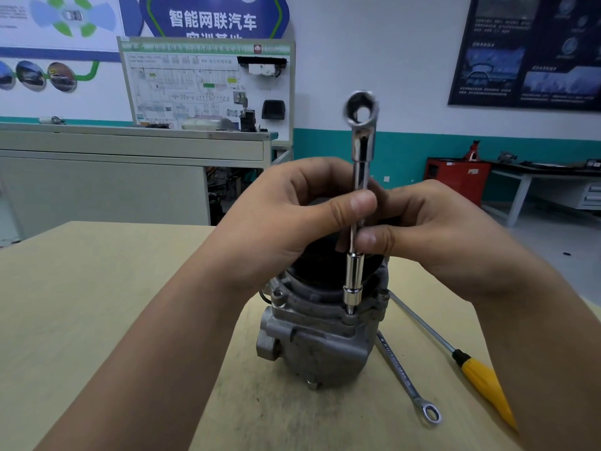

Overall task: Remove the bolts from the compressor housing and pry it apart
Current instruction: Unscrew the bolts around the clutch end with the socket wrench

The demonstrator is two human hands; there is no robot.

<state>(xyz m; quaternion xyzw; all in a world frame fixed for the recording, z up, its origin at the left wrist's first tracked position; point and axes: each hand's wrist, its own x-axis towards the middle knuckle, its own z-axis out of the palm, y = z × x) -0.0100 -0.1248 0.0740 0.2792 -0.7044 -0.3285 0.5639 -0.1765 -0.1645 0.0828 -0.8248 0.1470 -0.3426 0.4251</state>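
We're getting one view here: wide-angle headcam, looking forward and down, sitting close over the compressor on the wooden table, with the workshop's back wall showing up top.

The blue sign on the far wall reads 智能网联汽车 in large white characters, and the white wiring board hides most of a second line below. That board shows the letters HV near its top. Its other print, the dark poster at far right and the engraving on the near wrench are too blurred to read.
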